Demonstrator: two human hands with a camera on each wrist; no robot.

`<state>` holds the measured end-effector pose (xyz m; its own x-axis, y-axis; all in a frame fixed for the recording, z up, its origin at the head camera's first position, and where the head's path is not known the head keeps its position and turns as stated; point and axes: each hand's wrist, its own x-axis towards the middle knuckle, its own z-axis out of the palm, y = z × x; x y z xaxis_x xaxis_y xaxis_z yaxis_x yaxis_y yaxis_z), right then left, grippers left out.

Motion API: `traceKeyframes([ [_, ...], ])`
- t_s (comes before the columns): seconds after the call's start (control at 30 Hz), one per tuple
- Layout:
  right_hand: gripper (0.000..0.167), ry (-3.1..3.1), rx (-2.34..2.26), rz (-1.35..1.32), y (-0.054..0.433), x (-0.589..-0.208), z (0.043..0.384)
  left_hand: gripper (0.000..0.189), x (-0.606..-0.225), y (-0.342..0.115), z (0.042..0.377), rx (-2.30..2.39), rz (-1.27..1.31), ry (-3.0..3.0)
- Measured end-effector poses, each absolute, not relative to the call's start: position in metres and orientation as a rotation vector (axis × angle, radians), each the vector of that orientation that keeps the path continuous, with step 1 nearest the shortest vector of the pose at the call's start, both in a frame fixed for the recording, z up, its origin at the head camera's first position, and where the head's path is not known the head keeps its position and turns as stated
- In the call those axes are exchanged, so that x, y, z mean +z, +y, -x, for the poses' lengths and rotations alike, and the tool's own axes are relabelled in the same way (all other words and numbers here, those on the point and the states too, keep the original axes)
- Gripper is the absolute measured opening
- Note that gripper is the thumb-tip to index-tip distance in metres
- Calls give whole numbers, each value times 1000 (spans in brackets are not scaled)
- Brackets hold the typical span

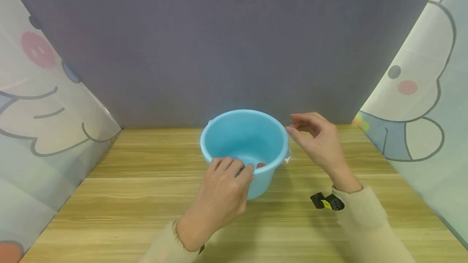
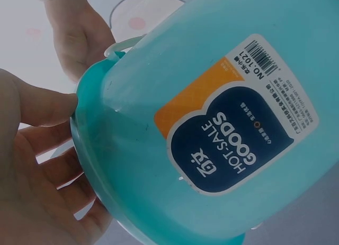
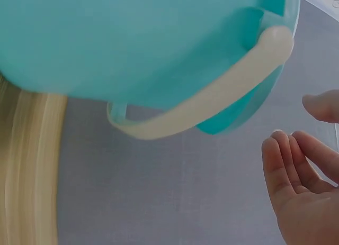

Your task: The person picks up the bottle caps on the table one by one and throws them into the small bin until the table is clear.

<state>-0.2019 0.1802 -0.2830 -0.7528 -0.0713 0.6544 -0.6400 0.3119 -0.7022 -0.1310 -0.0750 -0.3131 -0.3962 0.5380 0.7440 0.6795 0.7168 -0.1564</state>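
Observation:
A light-blue plastic bucket stands upright on the wooden table, with a label on its near side. My left hand grips the bucket's near rim, thumb on the outside and fingers reaching over the edge. Inside the bucket, small parts of a red thing and a blue thing show; the rim and my left fingers hide the rest. My right hand is held in the air just right of the rim, apart from it, with loosely bent fingers and nothing in them.
The bucket's white handle hangs down on its far side. Behind the table rises a grey panel. Cartoon-printed sheets flank it at the left and right. A black strap piece sticks out at my right cuff.

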Motion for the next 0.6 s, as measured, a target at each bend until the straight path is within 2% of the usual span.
traceKeyframes([
  [0.6, 32, -2232, 1283, -511, 204, -288, 208, 11, -312, -76, 129, -228, 932, -2116],
])
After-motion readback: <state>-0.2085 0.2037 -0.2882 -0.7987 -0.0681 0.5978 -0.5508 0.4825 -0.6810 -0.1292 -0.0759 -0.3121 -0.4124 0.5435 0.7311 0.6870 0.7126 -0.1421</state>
